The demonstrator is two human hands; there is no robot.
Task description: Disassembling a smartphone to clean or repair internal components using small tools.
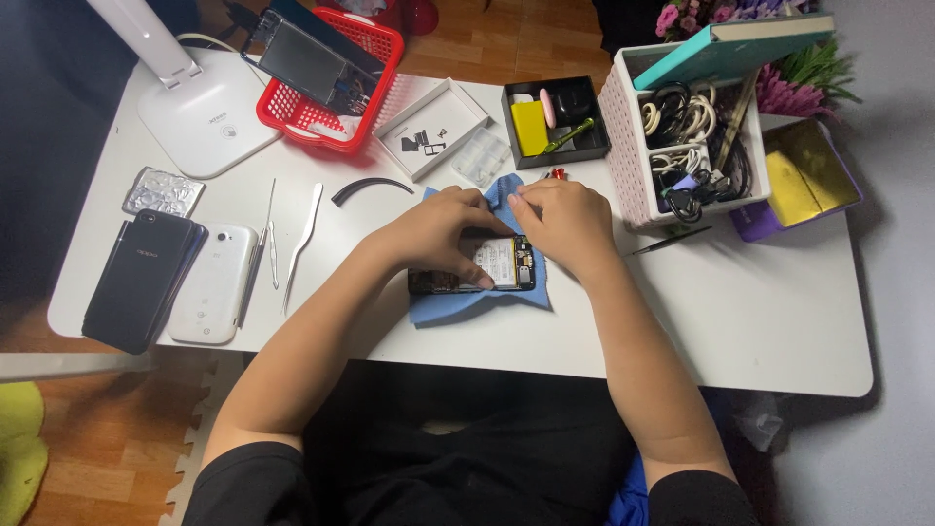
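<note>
White table [760, 321] bears blue cloth [458, 304], two phones [175, 278], red basket [326, 117].

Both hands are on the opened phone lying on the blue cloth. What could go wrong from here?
1. The left hand and right hand press on the opened phone; its bare circuit parts might bend or crack.
2. The blue cloth lies near the table edge, so a pull may slide the phone off.

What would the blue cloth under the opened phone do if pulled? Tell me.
The blue cloth looks thin and floppy; its edges lie rumpled, so it would probably bunch rather than slide flat. The opened phone rests on it under both hands, so a tug would likely drag the phone along.
</note>
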